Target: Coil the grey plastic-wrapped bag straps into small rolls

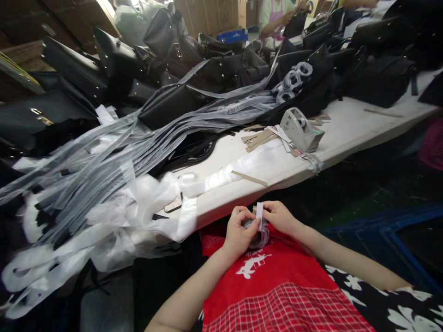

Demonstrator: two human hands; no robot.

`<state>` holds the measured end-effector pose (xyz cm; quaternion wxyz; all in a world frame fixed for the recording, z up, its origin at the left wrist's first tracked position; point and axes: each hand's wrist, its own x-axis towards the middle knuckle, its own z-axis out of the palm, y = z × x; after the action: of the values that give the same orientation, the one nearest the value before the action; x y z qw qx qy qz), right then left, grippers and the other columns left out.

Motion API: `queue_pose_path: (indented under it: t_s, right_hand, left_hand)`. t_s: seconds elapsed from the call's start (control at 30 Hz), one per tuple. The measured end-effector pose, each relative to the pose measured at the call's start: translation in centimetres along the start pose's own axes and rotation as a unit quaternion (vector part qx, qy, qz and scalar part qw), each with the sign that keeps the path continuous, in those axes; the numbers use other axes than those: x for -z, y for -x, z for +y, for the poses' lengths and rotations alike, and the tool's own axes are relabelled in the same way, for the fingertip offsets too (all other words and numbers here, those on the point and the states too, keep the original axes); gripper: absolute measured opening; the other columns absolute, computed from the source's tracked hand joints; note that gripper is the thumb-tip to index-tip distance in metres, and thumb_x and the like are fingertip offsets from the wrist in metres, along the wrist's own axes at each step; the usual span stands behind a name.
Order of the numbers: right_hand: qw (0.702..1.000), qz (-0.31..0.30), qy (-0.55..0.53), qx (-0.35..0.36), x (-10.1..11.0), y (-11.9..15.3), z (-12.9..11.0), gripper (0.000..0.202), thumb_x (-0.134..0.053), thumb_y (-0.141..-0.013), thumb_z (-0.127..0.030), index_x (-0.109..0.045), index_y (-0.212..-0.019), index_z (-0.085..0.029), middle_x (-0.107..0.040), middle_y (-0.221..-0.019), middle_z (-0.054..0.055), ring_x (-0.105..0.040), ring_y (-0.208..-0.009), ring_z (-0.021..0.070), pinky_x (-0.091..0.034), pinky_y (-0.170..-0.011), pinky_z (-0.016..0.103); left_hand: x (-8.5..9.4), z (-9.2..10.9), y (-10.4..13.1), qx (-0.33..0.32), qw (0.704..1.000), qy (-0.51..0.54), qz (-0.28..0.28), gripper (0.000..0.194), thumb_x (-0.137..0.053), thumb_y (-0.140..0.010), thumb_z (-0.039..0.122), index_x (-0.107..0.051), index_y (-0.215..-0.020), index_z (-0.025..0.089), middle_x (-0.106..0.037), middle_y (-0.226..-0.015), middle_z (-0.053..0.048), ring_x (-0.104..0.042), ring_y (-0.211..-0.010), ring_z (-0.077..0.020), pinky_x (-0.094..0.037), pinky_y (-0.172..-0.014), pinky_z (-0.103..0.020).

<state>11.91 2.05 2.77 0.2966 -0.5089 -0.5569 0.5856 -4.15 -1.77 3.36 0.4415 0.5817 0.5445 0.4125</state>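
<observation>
Nearest to the head camera I see a red cloth apron with a white print and a checked lower part. In front of it, the left hand is closed around a round coil of greyish strip in shiny plastic, and its thumb presses on a narrow white paper-like strip. So the coil is just above the apron, near the front edge of the white-covered surface. The right hand has bent fingers at the other edge of the white strip; I cannot tell if they grip it.

On the surface I find a single tan cardboard strip, a pile of similar tan strips and, just beside them, a pale grey tape dispenser. Long grey strips in clear plastic run across the left side, with loose whitish translucent film in front. Behind these, many black leather-like bags are heaped. Farther away, another person handles a black item.
</observation>
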Motion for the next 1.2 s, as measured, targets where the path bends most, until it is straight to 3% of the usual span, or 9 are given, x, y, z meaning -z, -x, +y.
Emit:
queue_pose_path:
  t_s: [0.1, 0.23, 0.4, 0.53, 0.6, 0.73, 0.83, 1.2]
  right_hand:
    - [0.99, 0.054, 0.108, 0.071, -0.3, 0.6, -0.3, 0.025, -0.054, -0.084, -0.031, -0.068, -0.069, -0.016, -0.067, -0.066, 0.001, -0.057, -0.062, 0.0155, -0.04, -0.057, 0.024]
    - [0.976, 0.101, 0.162, 0.102, -0.8, 1.4, -0.5, 0.028, -0.05, -0.088, -0.028, -0.066, -0.068, -0.016, -0.064, -0.063, 0.001, -0.055, -0.059, 0.0142, -0.039, -0.056, 0.023]
    - [0.98, 0.121, 0.127, 0.091, -1.1, 1.6, -0.2, 0.027, -0.049, -0.088, -0.03, -0.067, -0.073, -0.017, -0.067, -0.071, 0.003, -0.059, -0.064, 0.0154, -0.043, -0.06, 0.024]
    - [0.988, 0.127, 0.065, 0.052, -0.9, 1.3, 0.3, 0.029, -0.054, -0.086, -0.038, -0.07, -0.077, -0.016, -0.068, -0.071, 0.004, -0.058, -0.064, 0.0166, -0.044, -0.058, 0.025]
    - [0.993, 0.104, 0.032, 0.037, -0.5, 1.2, 0.2, 0.031, -0.057, -0.085, -0.042, -0.072, -0.079, -0.015, -0.069, -0.073, 0.005, -0.06, -0.066, 0.0178, -0.046, -0.06, 0.026]
    - [1.0, 0.011, -0.009, -0.001, 0.8, 1.1, -0.6, 0.041, -0.055, -0.085, -0.051, -0.072, -0.077, -0.014, -0.07, -0.072, 0.006, -0.062, -0.069, 0.0194, -0.049, -0.064, 0.028]
    - [0.999, -0.045, 0.011, -0.017, 1.8, 1.0, -1.3, 0.034, -0.066, -0.078, -0.047, -0.071, -0.073, -0.014, -0.07, -0.07, 0.004, -0.062, -0.065, 0.0178, -0.048, -0.062, 0.027]
    - [0.988, -0.128, 0.021, -0.087, 3.1, -0.2, -1.4, 0.027, -0.077, -0.067, -0.038, -0.074, -0.078, -0.013, -0.073, -0.077, 0.005, -0.065, -0.07, 0.0175, -0.05, -0.071, 0.029]
  left_hand:
    - [0.0, -0.2, -0.1, 0.039, 0.999, 0.003, -0.005, 0.016, -0.064, -0.08, 0.031, -0.06, -0.071, 0.018, -0.057, -0.081, -0.002, -0.054, -0.076, -0.0145, -0.043, -0.073, -0.026]
    - [-0.2, 0.0, -0.1, 0.108, 0.993, 0.04, -0.038, 0.022, -0.062, -0.081, 0.034, -0.056, -0.069, 0.017, -0.054, -0.066, 0.002, -0.048, -0.06, -0.0114, -0.04, -0.061, -0.023]
    - [-0.4, 0.6, -0.1, 0.117, 0.991, 0.056, -0.027, 0.025, -0.061, -0.081, 0.036, -0.053, -0.067, 0.017, -0.054, -0.062, 0.003, -0.047, -0.058, -0.0108, -0.039, -0.058, -0.023]
    - [-0.7, 0.3, 0.0, 0.114, 0.99, 0.075, -0.023, 0.016, -0.061, -0.078, 0.03, -0.053, -0.072, 0.018, -0.056, -0.065, 0.002, -0.05, -0.059, -0.0109, -0.04, -0.06, -0.023]
    - [-0.9, -0.1, 0.0, 0.117, 0.987, 0.103, -0.023, 0.011, -0.06, -0.076, 0.025, -0.052, -0.079, 0.018, -0.056, -0.066, 0.003, -0.051, -0.059, -0.011, -0.04, -0.059, -0.023]
    - [-1.3, -0.5, 0.0, 0.117, 0.984, 0.131, -0.013, 0.02, -0.061, -0.074, 0.02, -0.048, -0.088, 0.019, -0.057, -0.072, 0.002, -0.055, -0.064, -0.012, -0.041, -0.06, -0.023]
    - [-1.3, -0.4, 0.0, 0.104, 0.987, 0.119, -0.027, 0.023, -0.064, -0.074, 0.022, -0.048, -0.09, 0.019, -0.057, -0.074, 0.002, -0.055, -0.065, -0.0119, -0.042, -0.061, -0.023]
    - [-1.4, -0.3, 0.2, 0.092, 0.982, 0.148, -0.069, 0.025, -0.065, -0.078, 0.028, -0.045, -0.091, 0.019, -0.056, -0.071, 0.003, -0.056, -0.063, -0.0114, -0.042, -0.059, -0.023]
